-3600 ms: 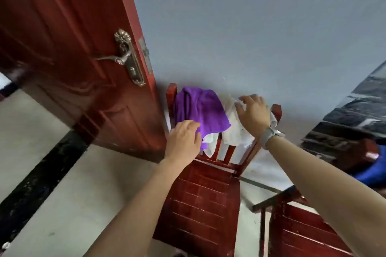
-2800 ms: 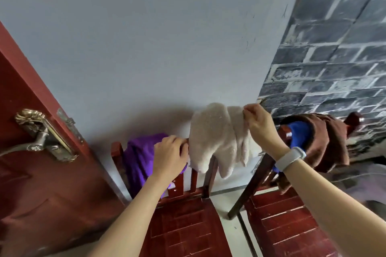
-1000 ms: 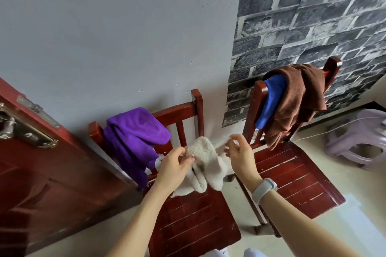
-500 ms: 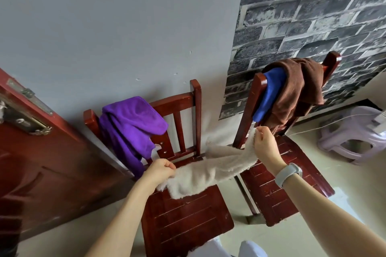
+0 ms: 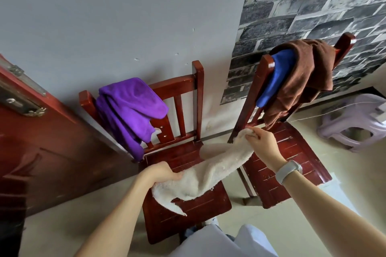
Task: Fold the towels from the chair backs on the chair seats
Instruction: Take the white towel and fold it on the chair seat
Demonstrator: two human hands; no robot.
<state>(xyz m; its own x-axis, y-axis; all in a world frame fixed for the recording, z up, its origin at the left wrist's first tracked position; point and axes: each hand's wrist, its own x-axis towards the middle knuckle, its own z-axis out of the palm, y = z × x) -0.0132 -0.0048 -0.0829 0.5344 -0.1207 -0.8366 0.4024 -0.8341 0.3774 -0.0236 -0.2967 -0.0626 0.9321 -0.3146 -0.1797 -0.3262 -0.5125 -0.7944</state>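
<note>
Hands: left hand [image 5: 161, 173], right hand [image 5: 263, 143] each grip cream towel [image 5: 211, 173] ends; no readable writing.

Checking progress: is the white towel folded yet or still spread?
Spread, not folded: the white towel is stretched between left hand and right hand, sagging over the chair seat.

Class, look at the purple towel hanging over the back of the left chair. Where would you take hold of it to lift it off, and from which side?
Grip the purple towel at its bunched fold on the top rail of the left chair, coming from the front and above. Most of it hangs down the front, so lifting upward should clear the rail. Both hands are busy with the white towel now.
</note>
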